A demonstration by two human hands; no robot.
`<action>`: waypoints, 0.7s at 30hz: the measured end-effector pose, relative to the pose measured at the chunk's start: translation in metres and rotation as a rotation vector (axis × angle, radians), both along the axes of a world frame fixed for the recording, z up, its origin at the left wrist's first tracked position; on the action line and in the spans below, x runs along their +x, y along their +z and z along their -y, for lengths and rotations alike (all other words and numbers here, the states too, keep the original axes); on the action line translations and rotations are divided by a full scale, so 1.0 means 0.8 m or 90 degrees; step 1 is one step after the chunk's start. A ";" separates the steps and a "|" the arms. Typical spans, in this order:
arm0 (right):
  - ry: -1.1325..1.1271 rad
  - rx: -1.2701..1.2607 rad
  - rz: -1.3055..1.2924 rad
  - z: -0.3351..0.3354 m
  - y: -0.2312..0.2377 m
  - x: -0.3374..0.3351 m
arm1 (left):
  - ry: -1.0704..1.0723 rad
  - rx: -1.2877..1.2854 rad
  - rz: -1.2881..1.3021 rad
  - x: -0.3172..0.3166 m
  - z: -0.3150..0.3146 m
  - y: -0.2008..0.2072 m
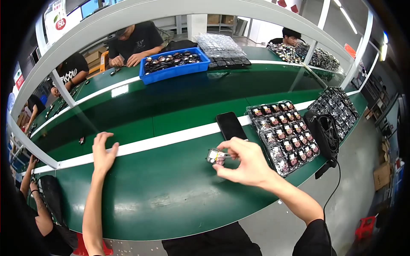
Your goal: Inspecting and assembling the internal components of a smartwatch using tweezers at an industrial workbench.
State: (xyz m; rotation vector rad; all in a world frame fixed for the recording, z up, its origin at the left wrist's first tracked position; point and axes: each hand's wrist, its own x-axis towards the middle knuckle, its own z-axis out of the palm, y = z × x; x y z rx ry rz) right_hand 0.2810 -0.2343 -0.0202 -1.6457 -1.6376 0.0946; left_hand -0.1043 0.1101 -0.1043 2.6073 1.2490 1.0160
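My right hand [247, 164] pinches a small electronic module [216, 156] between thumb and fingertips above the green bench [171, 196]. The module has a dark frame, a pale face and a bit of yellow. Bent over the white strip [171, 138] at the bench's far edge, my left hand [103, 154] is empty, its fingers apart. Beyond it, a small dark part [81, 140] lies on the green conveyor belt. Just past my right hand lies a black phone [231, 126]. To its right, a clear plastic tray [286, 134] holds several similar modules in rows.
A stack of dark trays [335, 111] and a black bag [320, 132] with a cable sit at the right end. Across the belt stand a blue bin [175, 66] of parts and stacked clear trays [220, 46]. A white frame [55, 81] arches overhead. Other people work around the line.
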 end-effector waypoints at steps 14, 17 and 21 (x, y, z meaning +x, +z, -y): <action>-0.449 -0.169 0.132 0.041 -0.002 0.181 | 0.340 0.014 -0.102 -0.138 -0.163 -0.042; -0.420 -0.139 0.122 0.037 0.002 0.176 | 0.299 0.024 -0.073 -0.138 -0.163 -0.035; -0.410 -0.138 0.058 0.036 0.017 0.174 | 0.072 -0.077 0.026 -0.066 -0.098 -0.017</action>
